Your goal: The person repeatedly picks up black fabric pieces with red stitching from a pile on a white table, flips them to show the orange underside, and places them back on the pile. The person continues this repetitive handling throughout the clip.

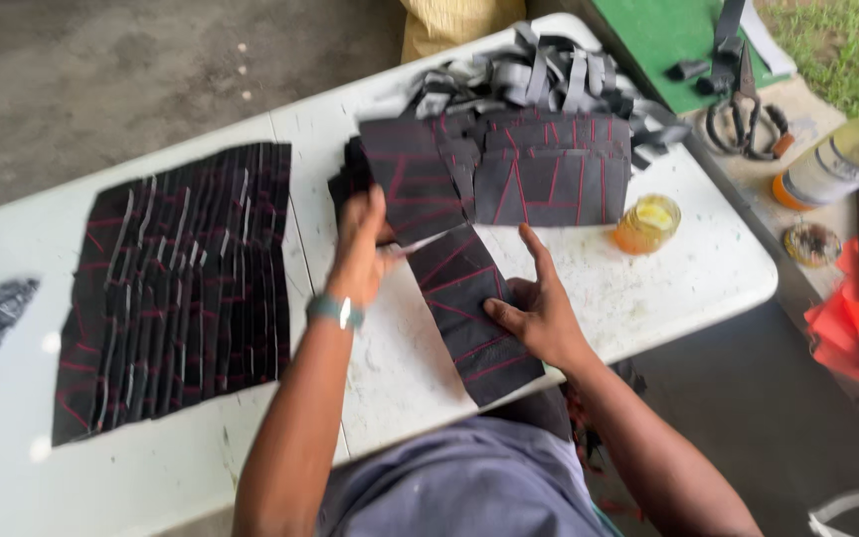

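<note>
Black strip (469,313), red-lined, at frame centre on the white table (648,288).
Right hand (539,313) lies flat and spread on it, pinning it steady; left hand (362,244) is closed round a thin pale tool (418,245) whose tip meets the strip's upper end. Cut pieces (509,169) are stacked above, a glue jar (647,223) to the right, a slatted black sheet (176,288) to the left.

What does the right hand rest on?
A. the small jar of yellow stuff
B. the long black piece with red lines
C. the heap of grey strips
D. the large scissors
B: the right hand lies flat on the long black piece, away from the jar.
</note>
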